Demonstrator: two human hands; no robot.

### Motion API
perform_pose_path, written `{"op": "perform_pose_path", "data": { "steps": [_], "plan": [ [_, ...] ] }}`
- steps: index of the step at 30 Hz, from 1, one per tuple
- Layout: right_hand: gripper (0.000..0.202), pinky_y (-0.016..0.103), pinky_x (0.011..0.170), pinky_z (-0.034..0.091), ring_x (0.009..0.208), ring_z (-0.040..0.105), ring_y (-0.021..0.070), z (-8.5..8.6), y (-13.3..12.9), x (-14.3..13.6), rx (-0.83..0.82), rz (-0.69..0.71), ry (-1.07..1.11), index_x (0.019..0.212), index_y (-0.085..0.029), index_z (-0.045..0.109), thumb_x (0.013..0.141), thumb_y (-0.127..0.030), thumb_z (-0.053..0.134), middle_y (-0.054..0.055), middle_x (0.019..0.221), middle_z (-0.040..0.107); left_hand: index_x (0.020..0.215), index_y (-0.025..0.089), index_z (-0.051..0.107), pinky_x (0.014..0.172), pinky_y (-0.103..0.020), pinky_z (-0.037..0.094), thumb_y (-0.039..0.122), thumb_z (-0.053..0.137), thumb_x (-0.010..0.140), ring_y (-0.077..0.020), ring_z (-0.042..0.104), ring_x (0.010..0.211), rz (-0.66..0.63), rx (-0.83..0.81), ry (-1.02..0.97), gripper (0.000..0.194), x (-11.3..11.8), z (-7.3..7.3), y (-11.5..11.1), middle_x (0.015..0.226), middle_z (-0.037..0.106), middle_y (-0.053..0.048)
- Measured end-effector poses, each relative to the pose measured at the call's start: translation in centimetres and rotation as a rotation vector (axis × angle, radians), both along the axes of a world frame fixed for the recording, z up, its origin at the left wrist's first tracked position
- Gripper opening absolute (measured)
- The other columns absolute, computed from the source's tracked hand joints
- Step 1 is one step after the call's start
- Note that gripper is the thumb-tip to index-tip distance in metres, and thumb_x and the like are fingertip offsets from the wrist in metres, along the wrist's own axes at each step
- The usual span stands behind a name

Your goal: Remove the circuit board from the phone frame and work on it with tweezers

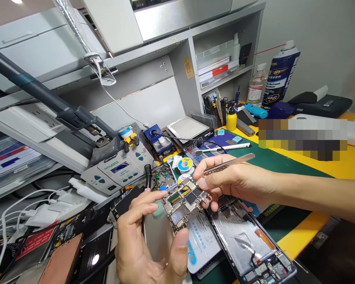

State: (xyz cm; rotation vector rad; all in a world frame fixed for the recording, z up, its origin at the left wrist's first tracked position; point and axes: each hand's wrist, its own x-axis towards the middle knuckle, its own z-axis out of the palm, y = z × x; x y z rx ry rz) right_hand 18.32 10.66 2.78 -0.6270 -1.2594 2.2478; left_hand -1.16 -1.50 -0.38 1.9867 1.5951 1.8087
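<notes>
A phone circuit board (183,203) is held up over the bench, tilted toward the camera. My left hand (148,240) grips its left and lower edges between thumb and fingers. At the board's upper right corner is my right hand (233,179), closed around metal tweezers (229,163) whose rear end points up to the right; fingertips of this hand touch the board, and the tweezers' tips are hidden. Below the right hand lies an opened phone frame (248,244), its inside showing. A silvery plate with blue print (204,240) sits under the board.
A grey control station (121,169) and a blue unit (159,142) stand behind. Solder reels (185,164), a white brush (225,148) and a yellow bottle (231,119) are beyond my hands. Phone parts (62,256) and white cables (6,225) crowd the left. A spray can (281,77) stands back right.
</notes>
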Motion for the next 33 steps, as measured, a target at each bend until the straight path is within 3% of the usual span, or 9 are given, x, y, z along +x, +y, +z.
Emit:
{"op": "perform_pose_path", "data": {
  "steps": [9,21,26,33],
  "plan": [
    [0.013,0.027,0.059,0.059,0.066,0.073,0.0183,-0.2,-0.2,0.2,0.031,0.029,0.023,0.087,-0.015,0.063,0.081,-0.014,0.074,0.001,0.071,0.066,0.115,0.016,0.053,0.115,-0.058,0.041,0.015,0.07,0.084,-0.0265,0.066,0.108,-0.05,0.057,0.029,0.035,0.0,-0.1,0.1,0.11,0.068,-0.011],
    [0.011,0.029,0.061,0.061,0.068,0.074,0.0196,-0.7,-0.2,0.4,0.097,0.058,0.043,0.09,-0.016,0.065,0.083,-0.016,0.074,0.002,0.07,0.068,0.116,0.017,0.052,0.116,-0.059,0.039,0.016,0.069,0.084,-0.0262,0.066,0.105,-0.07,0.041,0.009,0.036,-0.1,-0.2,0.2,0.108,0.067,-0.009],
    [0.013,0.025,0.061,0.06,0.061,0.069,0.0122,-0.7,-0.2,0.4,0.174,-0.001,0.073,0.091,-0.016,0.066,0.083,-0.012,0.075,-0.001,0.073,0.069,0.119,0.014,0.052,0.113,-0.065,0.04,0.013,0.069,0.079,-0.0306,0.062,0.113,-0.052,0.119,0.003,0.043,0.9,-0.1,0.5,0.115,0.063,-0.013],
    [0.023,0.025,0.061,0.058,0.064,0.068,0.0133,-0.7,-0.3,0.5,0.233,-0.027,0.064,0.097,-0.017,0.062,0.082,-0.018,0.079,-0.001,0.072,0.07,0.127,0.014,0.05,0.108,-0.063,0.048,0.004,0.083,0.065,-0.0322,0.062,0.12,0.025,0.23,0.325,0.071,0.6,-0.2,0.5,0.122,0.063,-0.015]
  ]
}}
